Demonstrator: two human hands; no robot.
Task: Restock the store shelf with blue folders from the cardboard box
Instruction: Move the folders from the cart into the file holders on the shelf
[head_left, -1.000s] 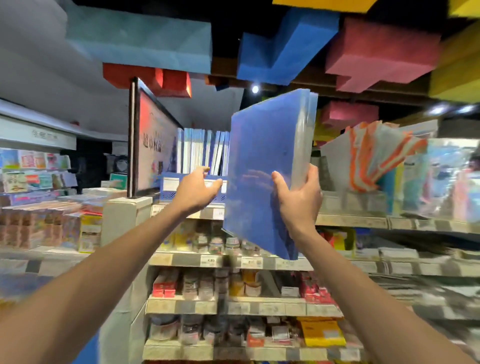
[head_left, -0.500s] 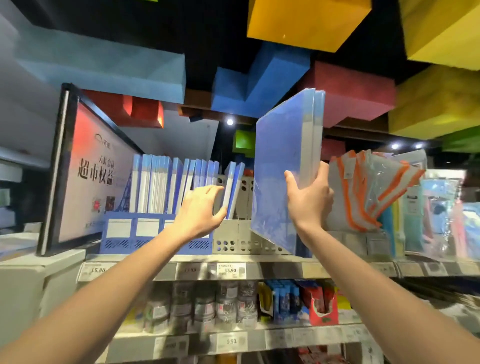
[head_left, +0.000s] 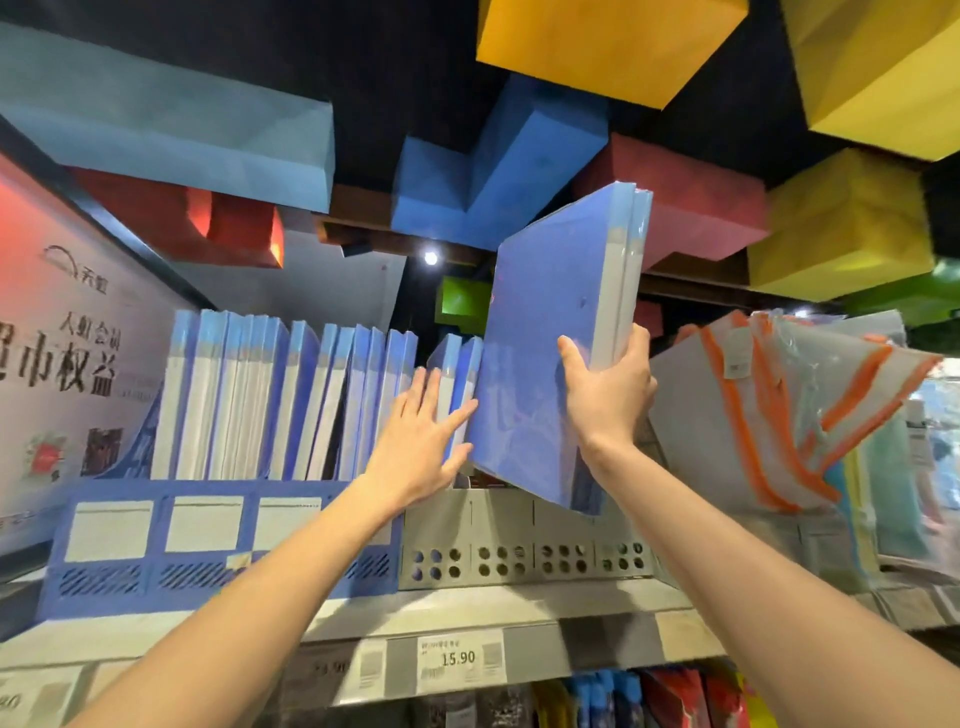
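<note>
at the far left we see a slanted store sign (head_left: 67, 358) with printed characters. just right of it a blue file rack (head_left: 156, 540) stands on the shelf (head_left: 519, 605), packed with a row of blue folders (head_left: 270, 400) standing upright, pale spines toward us. at the row's right end two more folders (head_left: 460, 371) lean a little to the right.

the left hand (head_left: 421, 441) reaches up with its fingers straight and spread apart, gripping nothing. its palm lies flat against the near edges of those rightmost folders, and the fingertips are right at the cover of the bundle held beside them; we cannot tell whether they touch it.

next comes that held bundle of blue folders (head_left: 545, 358), wrapped in clear film. it is tilted, its top leaning right, and its lower corner hangs over the grey rack (head_left: 519, 558) that stands just beside the blue one. the right hand (head_left: 608, 397) is clamped on the bundle's near pale edge, thumb on the blue cover facing left and fingers curled round the other side.

further right, clear pouches with orange trim (head_left: 779, 410) fan out on the same shelf. a price tag reading 15.90 (head_left: 460, 657) sits on the shelf's front lip, below the grey rack. big coloured blocks (head_left: 608, 41) hang overhead.
</note>
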